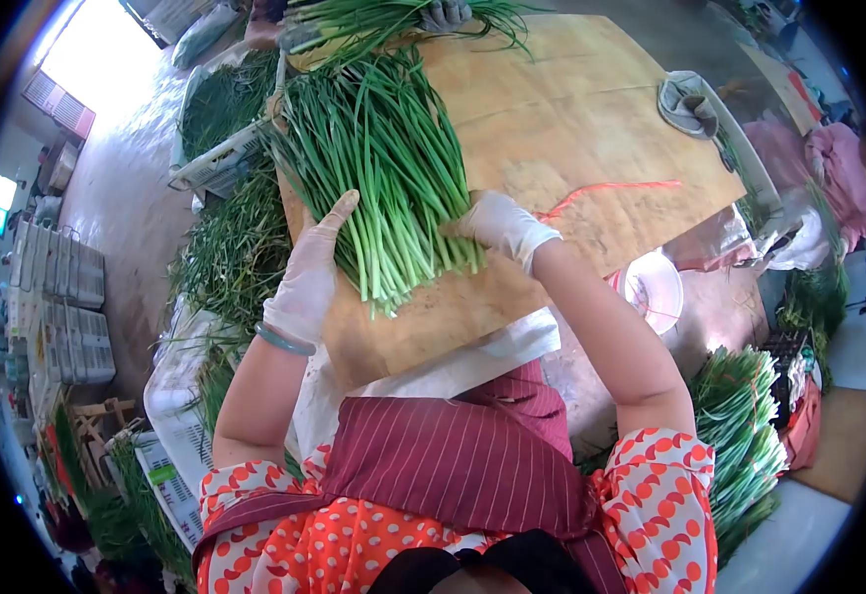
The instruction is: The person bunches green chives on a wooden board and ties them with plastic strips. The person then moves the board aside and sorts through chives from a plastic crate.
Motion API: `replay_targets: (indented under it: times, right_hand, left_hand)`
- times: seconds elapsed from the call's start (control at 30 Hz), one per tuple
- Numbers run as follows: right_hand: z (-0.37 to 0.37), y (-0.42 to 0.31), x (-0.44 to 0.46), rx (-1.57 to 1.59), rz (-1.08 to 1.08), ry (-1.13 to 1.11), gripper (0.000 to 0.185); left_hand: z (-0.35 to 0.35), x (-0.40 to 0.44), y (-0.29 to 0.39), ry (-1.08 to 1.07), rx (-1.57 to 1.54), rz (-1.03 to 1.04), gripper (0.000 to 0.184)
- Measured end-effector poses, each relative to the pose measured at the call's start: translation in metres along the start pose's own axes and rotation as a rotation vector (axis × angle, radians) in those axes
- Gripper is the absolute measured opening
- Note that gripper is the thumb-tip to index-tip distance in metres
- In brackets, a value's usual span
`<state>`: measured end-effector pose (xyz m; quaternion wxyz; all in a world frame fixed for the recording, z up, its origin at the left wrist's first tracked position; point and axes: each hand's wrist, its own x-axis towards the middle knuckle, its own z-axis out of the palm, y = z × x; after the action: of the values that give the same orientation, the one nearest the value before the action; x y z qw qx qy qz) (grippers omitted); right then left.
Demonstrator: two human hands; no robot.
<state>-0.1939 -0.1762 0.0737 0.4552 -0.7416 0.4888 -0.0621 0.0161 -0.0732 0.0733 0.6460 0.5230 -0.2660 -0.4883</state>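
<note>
A wide bunch of green stalks (383, 168) with pale cut ends lies on the brown board (571, 109), its ends towards me. My left hand (307, 272), in a white glove, rests along the bunch's left side with the thumb up on the stalks; its other fingers are hidden. On the right side, my gloved right hand (500, 226) presses its closed fingertips against the lower stalks. A red-orange tie (611, 188) lies on the board just beyond my right hand.
A co-worker's gloved hand (446, 14) touches more greens (354, 25) at the board's far edge. A grey glove (688, 105) lies at the right corner. Crates of greens (217, 163) stand left; a white bucket (653, 291) and bundled greens (740, 436) are at right.
</note>
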Motion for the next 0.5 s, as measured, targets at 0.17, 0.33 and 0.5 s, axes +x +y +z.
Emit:
replay_targets:
  times: [0.17, 0.33, 0.5]
  right_hand:
    - [-0.008, 0.025, 0.016, 0.323, 0.151, -0.128, 0.021]
    - [-0.02, 0.004, 0.002, 0.557, 0.195, -0.22, 0.035]
    - [-0.029, -0.038, 0.013, 0.783, 0.194, -0.337, 0.056]
  left_hand:
    - [0.001, -0.004, 0.006, -0.025, 0.019, 0.07, 0.069]
    - [-0.014, 0.01, 0.002, 0.038, -0.011, -0.033, 0.071]
    - [-0.02, 0.031, 0.004, 0.062, -0.159, -0.244, 0.065]
